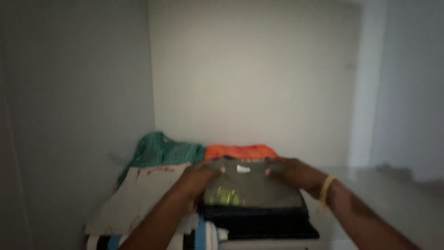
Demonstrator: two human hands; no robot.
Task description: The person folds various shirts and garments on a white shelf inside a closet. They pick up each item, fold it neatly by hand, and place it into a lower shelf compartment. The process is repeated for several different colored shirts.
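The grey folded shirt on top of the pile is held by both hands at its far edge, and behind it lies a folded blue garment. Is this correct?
Not quite. In the head view both the left hand and the right hand do hold the grey folded shirt at its far edge, but the folded garment behind it is orange, not blue.

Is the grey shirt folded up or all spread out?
Folded. The grey shirt lies as a neat flat rectangle atop a stack of clothes, left hand and right hand gripping its far corners.
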